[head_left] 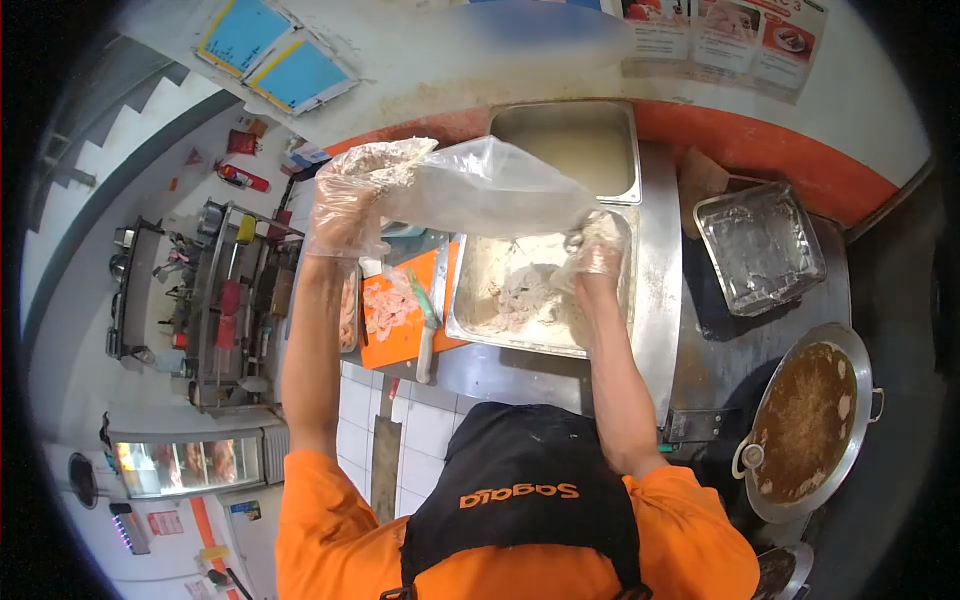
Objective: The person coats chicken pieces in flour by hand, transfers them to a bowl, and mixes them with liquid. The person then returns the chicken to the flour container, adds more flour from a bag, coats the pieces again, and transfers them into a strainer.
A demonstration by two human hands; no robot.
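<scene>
A clear plastic bag [495,185] stretches sideways between my two hands, above a metal pan [520,347] of white flour [520,260]. My left hand [355,195], in a flour-caked clear glove, is raised and closed on the bag's left end. Lower down, over the pan's right side, my gloved right hand [597,250] grips the other end; flour covers its fingers. Inside the pan, a floured clump [525,298] lies in the loose flour. Left of the pan, pale raw meat pieces [388,307] and a white-handled knife [424,350] rest on an orange cutting board [385,348].
Behind the flour stands a deep metal container [637,150] of cloudy liquid. A flour-dusted metal tray [760,250] sits to the right. Near my right side is a wide pan of brown oil [810,420] with foam on it. Shelves [225,310] stand at far left.
</scene>
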